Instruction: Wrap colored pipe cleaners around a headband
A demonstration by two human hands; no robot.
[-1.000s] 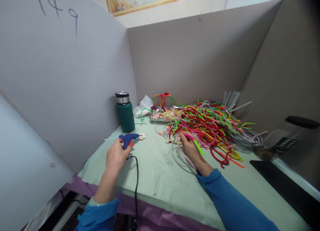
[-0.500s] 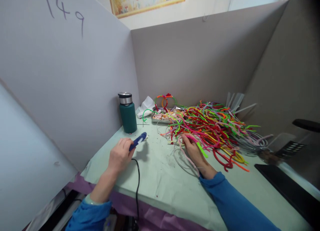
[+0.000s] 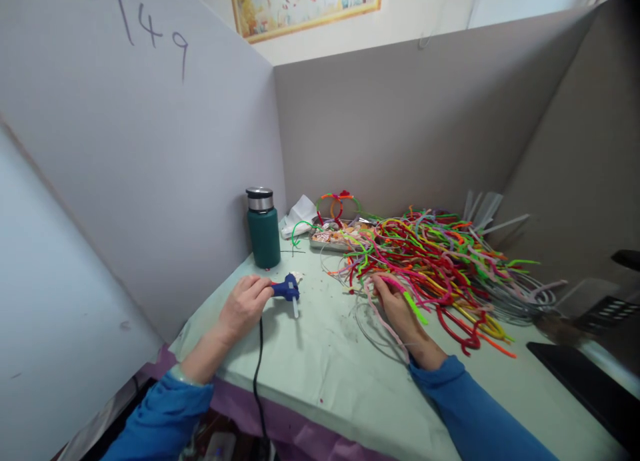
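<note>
My left hand (image 3: 246, 302) is closed around the handle of a blue hot glue gun (image 3: 287, 288), just above the table. A whitish glue stick (image 3: 295, 307) pokes out of the gun, and its black cord (image 3: 259, 368) runs down over the table edge. Farther right, my right hand (image 3: 399, 312) pinches pipe cleaners (image 3: 383, 324) in pink, light pink and green. Its fingertips are at the near edge of a large tangled heap of coloured pipe cleaners (image 3: 435, 248). A thin grey wire loop lies beside that hand.
A green bottle (image 3: 264, 234) stands at the back left. Behind are crumpled white paper (image 3: 300, 214) and a metal tray (image 3: 330, 246) of small pieces. Clear sticks (image 3: 483, 211) lie at the back right, a black flat object (image 3: 575, 381) at the right. Grey partitions enclose the table.
The glue gun has turned in my left hand, so its side and the glue stick now show. My right hand keeps its hold on the pipe cleaners. The view has shifted slightly.
</note>
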